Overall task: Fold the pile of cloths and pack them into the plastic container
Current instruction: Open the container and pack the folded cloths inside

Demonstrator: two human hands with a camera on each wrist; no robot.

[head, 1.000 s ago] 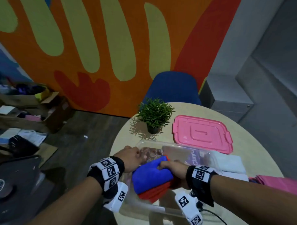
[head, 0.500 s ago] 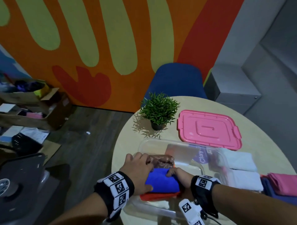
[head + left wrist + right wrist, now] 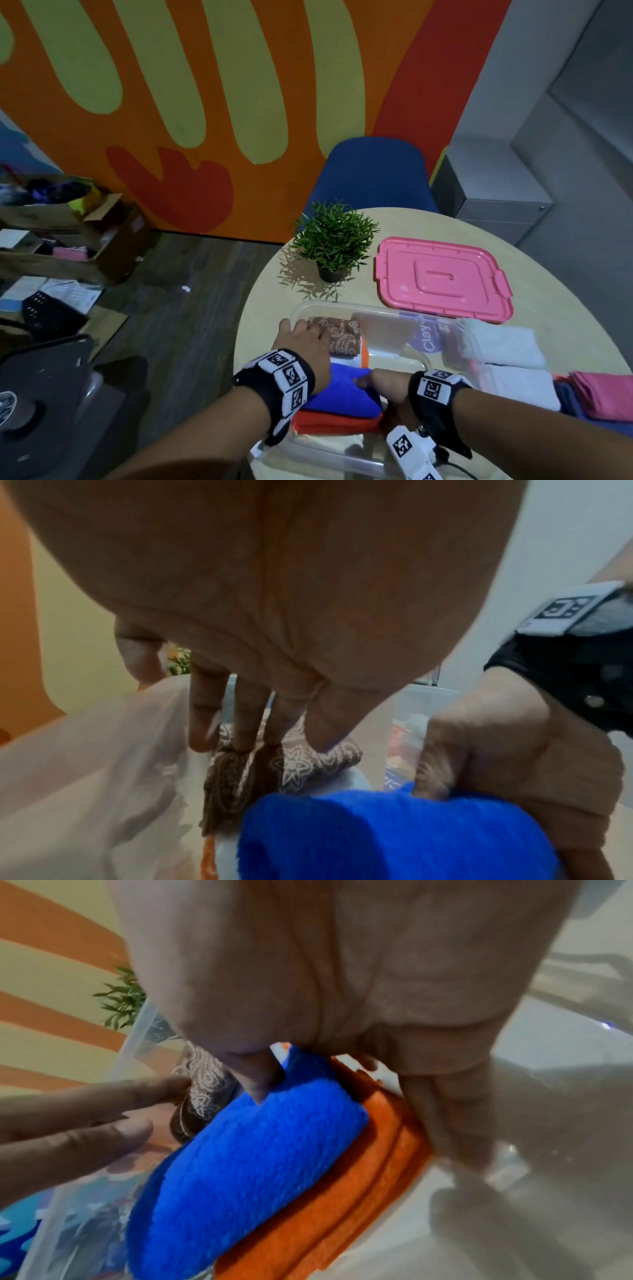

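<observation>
Blue cloth (image 3: 342,394) under right grip (image 3: 387,389).

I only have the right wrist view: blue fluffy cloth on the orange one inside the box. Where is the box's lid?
Observer: The pink plastic lid lies flat on the round wooden table, just beyond the clear plastic container.
Operator: Any cloths left outside the container?
Observer: Yes. Folded white towels and a folded pink cloth sit on the table to the container's right.
</observation>
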